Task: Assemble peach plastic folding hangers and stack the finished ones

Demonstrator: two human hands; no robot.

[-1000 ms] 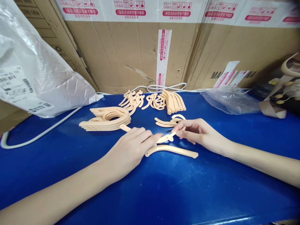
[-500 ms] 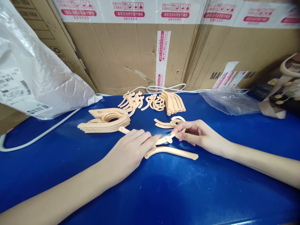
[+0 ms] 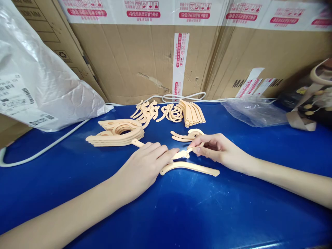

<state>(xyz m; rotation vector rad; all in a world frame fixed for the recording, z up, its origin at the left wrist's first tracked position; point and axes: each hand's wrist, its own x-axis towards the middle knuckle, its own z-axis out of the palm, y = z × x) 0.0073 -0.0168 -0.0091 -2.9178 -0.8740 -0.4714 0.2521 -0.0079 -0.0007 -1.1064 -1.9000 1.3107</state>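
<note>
My left hand (image 3: 147, 162) is closed around a beige plastic hanger arm (image 3: 178, 155), whose ends stick out on both sides of the fingers. My right hand (image 3: 214, 148) pinches a small curved beige hanger hook (image 3: 190, 149) between thumb and fingers. The hook's lower end meets the arm's right end; whether they are joined I cannot tell. A loose curved hanger arm (image 3: 192, 167) lies on the blue table just in front of the hands. Behind my right hand lie more curved beige pieces (image 3: 181, 137), partly hidden by the fingers.
A stack of folded hangers (image 3: 116, 133) sits to the left. Further back are piles of small curved parts (image 3: 145, 112) and a row of hanger arms (image 3: 193, 113). Cardboard boxes (image 3: 140, 58), a white cable (image 3: 46, 148), a silvery bag (image 3: 46, 76) and clear plastic (image 3: 256, 112) edge the blue table (image 3: 197, 214).
My right hand and the hook have shifted very slightly left, with the hook's end against the arm's end. My left hand has barely moved.
</note>
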